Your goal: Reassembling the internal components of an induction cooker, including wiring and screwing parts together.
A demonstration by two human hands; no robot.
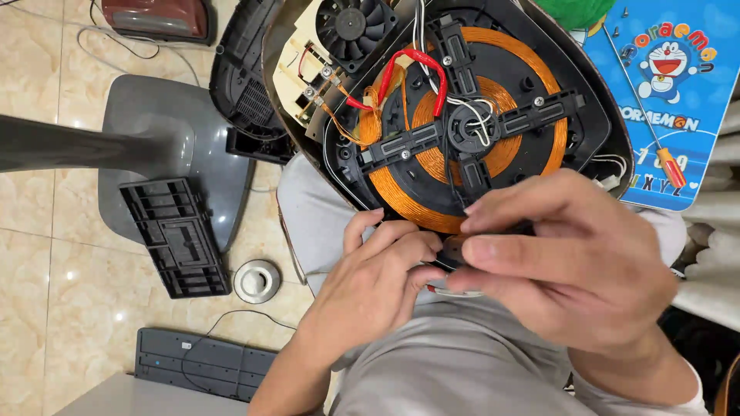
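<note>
An opened induction cooker [586, 100] rests on my lap, its orange copper coil [532, 69] under a black cross-shaped bracket [470, 127], with a small black fan [354, 27] and red and white wires near the top. My left hand [378, 281] and my right hand [570, 262] meet at the cooker's near rim. Their fingers pinch a small dark part [455, 250] at that edge; most of it is hidden by my fingers.
A grey fan base [162, 123] with a dark pole lies on the tiled floor at left, next to black plastic covers [173, 235] and a small round white cap [257, 280]. A screwdriver [655, 142] lies on a blue cartoon board [678, 100] at right.
</note>
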